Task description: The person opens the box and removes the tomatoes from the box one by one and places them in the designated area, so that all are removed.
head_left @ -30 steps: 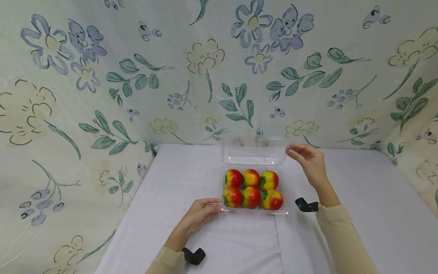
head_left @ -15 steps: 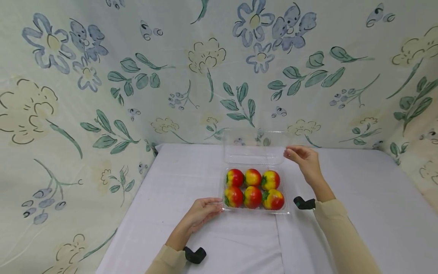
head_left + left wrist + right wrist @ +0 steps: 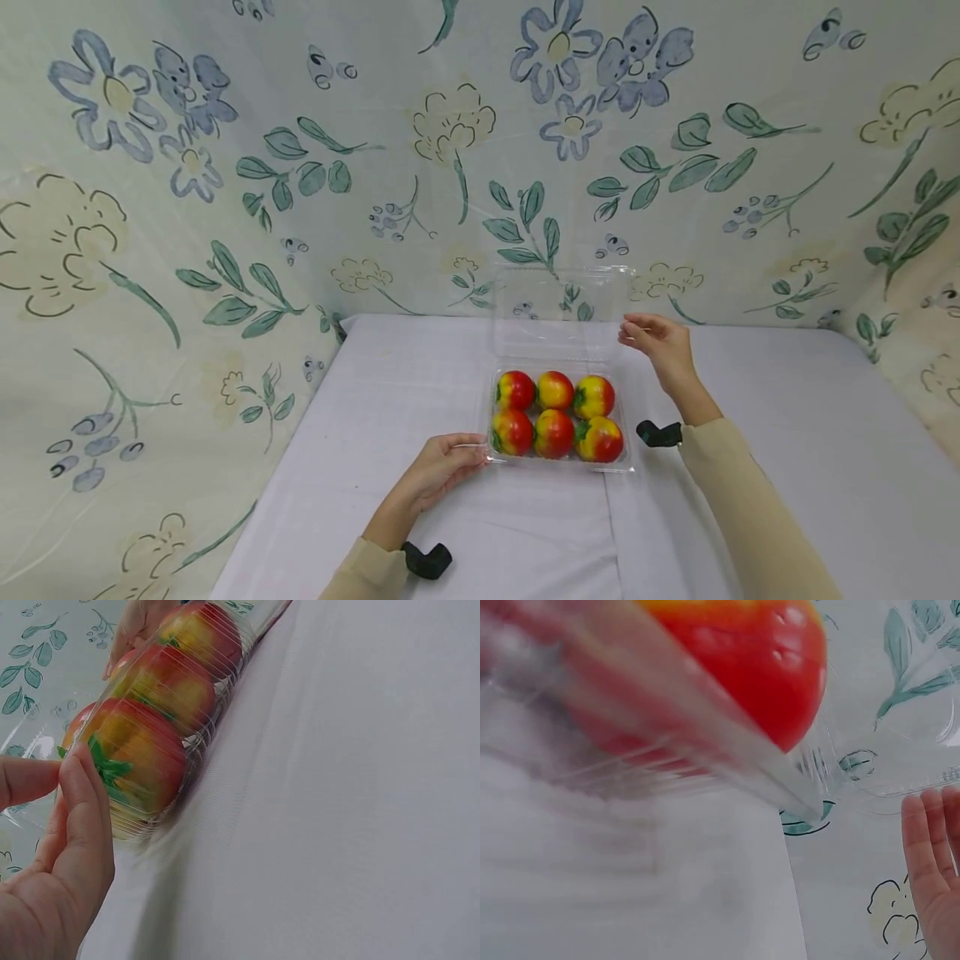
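Plastic box (image 3: 558, 464): on the white cloth (image 3: 390, 383), between the hands; its lid (image 3: 555, 335) stands up along the far side, outline faint against the flowered backdrop (image 3: 450, 192).
Fruits (image 3: 553, 433): six, red and yellow, two rows of three in the box; undersides hidden.
Left hand (image 3: 441, 471): thumb and fingers pinch the box's near left corner.
Right hand (image 3: 666, 346): fingertips at the lid's right edge; fingers straight in its wrist view, thumb out of that frame. Pinching or merely touching, cannot tell.
Sleeves (image 3: 742, 500): cut off below.
Blur: smears the right wrist view's left part.
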`<state>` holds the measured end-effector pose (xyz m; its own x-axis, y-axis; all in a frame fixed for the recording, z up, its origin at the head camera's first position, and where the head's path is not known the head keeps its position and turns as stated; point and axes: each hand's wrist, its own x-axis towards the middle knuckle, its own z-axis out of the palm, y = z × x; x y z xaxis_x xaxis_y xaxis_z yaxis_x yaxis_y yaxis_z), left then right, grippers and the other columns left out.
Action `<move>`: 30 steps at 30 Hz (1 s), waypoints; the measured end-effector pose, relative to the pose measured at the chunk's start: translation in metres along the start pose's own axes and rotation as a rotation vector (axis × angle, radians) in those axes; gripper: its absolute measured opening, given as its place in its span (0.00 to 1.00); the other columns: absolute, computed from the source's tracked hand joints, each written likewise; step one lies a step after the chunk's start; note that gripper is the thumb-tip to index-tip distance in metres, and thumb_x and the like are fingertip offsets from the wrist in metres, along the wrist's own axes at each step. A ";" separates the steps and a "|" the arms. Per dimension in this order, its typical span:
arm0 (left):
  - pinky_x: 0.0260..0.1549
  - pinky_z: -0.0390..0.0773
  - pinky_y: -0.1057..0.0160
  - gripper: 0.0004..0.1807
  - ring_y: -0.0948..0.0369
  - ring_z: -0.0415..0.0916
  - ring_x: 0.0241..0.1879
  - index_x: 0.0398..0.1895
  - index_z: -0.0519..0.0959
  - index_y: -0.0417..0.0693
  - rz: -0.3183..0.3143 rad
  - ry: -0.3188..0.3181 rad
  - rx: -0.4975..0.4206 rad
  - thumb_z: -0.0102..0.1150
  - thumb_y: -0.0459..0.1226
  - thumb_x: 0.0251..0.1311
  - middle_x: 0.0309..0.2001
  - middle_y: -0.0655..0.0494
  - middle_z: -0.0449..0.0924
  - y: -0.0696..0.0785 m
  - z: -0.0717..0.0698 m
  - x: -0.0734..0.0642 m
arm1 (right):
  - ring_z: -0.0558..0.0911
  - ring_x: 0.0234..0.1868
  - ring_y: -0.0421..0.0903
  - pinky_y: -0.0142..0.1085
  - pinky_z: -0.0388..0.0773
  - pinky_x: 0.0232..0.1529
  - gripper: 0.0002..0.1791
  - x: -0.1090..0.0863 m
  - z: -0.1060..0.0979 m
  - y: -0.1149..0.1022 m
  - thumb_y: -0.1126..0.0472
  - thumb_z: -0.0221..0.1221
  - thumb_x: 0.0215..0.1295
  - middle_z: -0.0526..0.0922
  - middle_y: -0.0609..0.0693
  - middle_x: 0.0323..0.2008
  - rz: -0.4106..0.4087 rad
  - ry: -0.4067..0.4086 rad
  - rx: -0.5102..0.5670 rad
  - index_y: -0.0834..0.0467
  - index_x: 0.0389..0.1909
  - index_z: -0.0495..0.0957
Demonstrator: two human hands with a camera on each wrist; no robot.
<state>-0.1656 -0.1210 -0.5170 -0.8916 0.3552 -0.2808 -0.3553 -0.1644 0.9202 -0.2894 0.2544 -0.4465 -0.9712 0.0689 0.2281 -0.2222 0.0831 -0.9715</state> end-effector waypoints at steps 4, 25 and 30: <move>0.53 0.80 0.58 0.21 0.59 0.83 0.42 0.60 0.71 0.23 0.001 0.001 -0.002 0.59 0.28 0.66 0.44 0.46 0.84 0.000 0.000 0.000 | 0.85 0.40 0.43 0.34 0.81 0.45 0.14 0.004 0.002 -0.001 0.69 0.59 0.70 0.82 0.59 0.42 0.033 0.011 0.002 0.72 0.53 0.77; 0.52 0.80 0.59 0.22 0.59 0.83 0.43 0.60 0.71 0.24 -0.003 0.008 0.016 0.60 0.30 0.67 0.45 0.45 0.84 0.002 0.002 -0.001 | 0.83 0.37 0.40 0.31 0.84 0.40 0.23 0.025 -0.002 0.026 0.68 0.59 0.71 0.76 0.69 0.48 0.117 -0.044 -0.149 0.72 0.63 0.71; 0.53 0.79 0.58 0.22 0.59 0.83 0.43 0.60 0.71 0.24 0.001 0.006 0.019 0.60 0.29 0.67 0.45 0.45 0.84 0.002 0.002 -0.002 | 0.82 0.38 0.42 0.33 0.84 0.42 0.25 0.025 -0.003 0.032 0.67 0.59 0.71 0.75 0.68 0.47 0.152 -0.071 -0.140 0.73 0.65 0.69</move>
<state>-0.1636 -0.1205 -0.5139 -0.8937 0.3491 -0.2818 -0.3492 -0.1470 0.9254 -0.3211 0.2615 -0.4719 -0.9974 0.0210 0.0695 -0.0634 0.2144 -0.9747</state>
